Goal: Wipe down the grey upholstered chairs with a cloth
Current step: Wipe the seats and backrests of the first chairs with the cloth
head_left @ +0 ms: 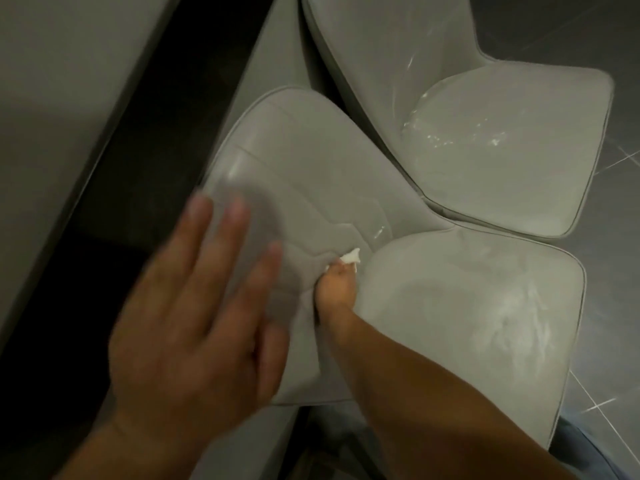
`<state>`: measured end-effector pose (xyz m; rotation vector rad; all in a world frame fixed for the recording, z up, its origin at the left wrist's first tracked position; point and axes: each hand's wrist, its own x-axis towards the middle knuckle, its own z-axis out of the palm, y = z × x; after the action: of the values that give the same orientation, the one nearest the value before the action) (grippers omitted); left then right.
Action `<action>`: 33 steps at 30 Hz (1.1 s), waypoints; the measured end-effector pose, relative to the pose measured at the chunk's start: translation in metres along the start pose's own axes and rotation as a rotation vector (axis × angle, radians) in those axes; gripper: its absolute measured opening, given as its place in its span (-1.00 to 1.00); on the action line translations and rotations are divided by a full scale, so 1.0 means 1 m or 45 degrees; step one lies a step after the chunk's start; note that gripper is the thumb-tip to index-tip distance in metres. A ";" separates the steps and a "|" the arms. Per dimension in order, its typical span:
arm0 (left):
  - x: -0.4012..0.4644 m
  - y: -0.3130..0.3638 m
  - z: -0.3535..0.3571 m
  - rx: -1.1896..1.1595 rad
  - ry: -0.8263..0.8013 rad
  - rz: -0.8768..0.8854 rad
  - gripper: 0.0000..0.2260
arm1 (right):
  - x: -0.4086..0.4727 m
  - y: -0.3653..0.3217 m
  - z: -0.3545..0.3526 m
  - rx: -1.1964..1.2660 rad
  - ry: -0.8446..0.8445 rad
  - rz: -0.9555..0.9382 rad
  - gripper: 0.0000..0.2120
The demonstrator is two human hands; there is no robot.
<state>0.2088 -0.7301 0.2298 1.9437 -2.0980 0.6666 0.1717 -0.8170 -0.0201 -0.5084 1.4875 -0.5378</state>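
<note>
The right hand [337, 285] pinches a small white cloth [350, 257] and presses it into the crease where the near chair [467, 306]'s backrest meets its seat; only a corner of the cloth shows beyond the fingertips. The left hand [194, 306] is spread, fingers straight, blurred, over the backrest just left of the right hand. A second grey chair [502, 150] stands beyond the right hand, touching the near one, its seat streaked and glossy. Dark tiled floor [616, 306] lies to the right.
</note>
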 end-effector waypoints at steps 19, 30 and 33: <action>0.126 -0.059 0.118 0.436 -0.587 0.094 -0.46 | 0.049 -0.016 0.015 -0.037 0.012 -0.323 -0.47; 0.125 -0.056 0.133 0.547 -0.508 -0.021 -0.51 | -0.022 -0.040 0.002 -0.045 -0.149 -1.035 -0.48; 0.126 -0.056 0.132 0.529 -0.509 -0.023 -0.52 | -0.030 -0.053 0.029 -0.158 -0.137 -1.096 -0.41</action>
<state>0.2701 -0.9039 0.1799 2.4945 -2.3033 0.8211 0.1991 -0.8399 0.0366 -1.2718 1.1537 -1.0633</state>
